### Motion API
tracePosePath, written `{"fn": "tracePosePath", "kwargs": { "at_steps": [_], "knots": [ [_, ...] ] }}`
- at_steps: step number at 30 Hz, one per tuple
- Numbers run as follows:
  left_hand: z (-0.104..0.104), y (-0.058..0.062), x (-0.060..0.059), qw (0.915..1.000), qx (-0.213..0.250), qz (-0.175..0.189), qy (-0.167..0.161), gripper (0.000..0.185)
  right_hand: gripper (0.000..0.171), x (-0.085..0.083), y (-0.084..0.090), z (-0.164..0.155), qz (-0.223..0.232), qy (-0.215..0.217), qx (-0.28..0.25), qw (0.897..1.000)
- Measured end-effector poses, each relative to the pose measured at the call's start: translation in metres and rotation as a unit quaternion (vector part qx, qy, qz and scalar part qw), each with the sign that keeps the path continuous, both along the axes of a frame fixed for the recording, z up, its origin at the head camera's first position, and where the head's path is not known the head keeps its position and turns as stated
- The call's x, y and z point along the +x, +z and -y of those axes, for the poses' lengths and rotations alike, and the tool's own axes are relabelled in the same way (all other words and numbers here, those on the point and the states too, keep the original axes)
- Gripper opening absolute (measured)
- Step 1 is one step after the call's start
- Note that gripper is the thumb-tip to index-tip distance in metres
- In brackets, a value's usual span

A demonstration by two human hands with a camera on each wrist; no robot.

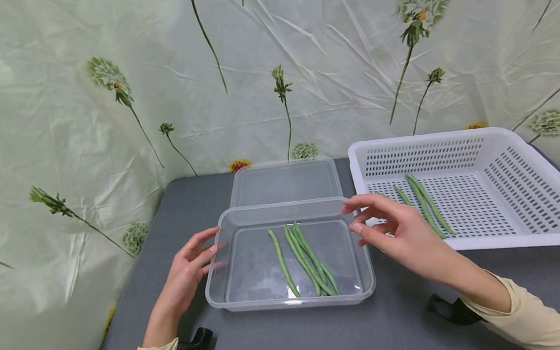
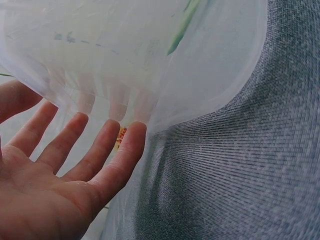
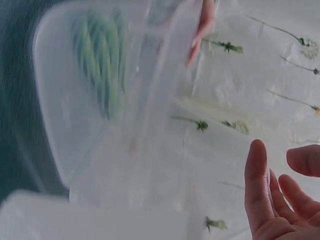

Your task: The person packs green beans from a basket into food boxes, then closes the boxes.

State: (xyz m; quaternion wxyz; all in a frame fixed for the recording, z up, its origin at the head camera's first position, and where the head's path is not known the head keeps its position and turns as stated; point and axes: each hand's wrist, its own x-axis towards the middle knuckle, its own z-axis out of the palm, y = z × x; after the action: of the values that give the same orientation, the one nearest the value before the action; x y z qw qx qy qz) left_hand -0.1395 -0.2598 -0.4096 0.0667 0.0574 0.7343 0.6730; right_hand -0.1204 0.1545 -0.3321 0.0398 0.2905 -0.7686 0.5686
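One clear plastic container (image 1: 249,285) is seen nearest on the grey tabletop (image 1: 320,335), flanked by the left hand (image 1: 189,271) and right hand (image 1: 398,232) — both with fingers spread and relaxed, gripping nothing. It is judged light, thin-walled, smooth and slightly flexible; the two short rims are the likeliest hold. About four green beans (image 1: 305,260) lie inside. Behind it lies one lid (image 1: 285,181); farther right, one white basket (image 1: 543,178) holds about three beans.
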Motion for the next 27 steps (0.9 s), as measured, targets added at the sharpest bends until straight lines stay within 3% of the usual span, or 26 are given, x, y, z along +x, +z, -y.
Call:
{"fn": "tracePosePath", "kwargs": {
  "at_steps": [13,20,27],
  "knots": [
    [0.000,0.000,0.000,0.9999,0.000,0.014,0.008,0.047,0.050,-0.010,0.017,-0.049,-0.034,-0.046,0.083,0.995],
    [-0.001,0.000,0.000,0.9999,0.001,0.011,0.008,0.047,0.045,-0.023,0.026,-0.072,-0.053,-0.101,0.158,0.981],
    [-0.001,0.000,0.001,1.0000,0.002,0.007,0.006,0.047,0.043,-0.037,0.032,-0.086,-0.082,-0.103,0.218,0.967]
  ]
}}
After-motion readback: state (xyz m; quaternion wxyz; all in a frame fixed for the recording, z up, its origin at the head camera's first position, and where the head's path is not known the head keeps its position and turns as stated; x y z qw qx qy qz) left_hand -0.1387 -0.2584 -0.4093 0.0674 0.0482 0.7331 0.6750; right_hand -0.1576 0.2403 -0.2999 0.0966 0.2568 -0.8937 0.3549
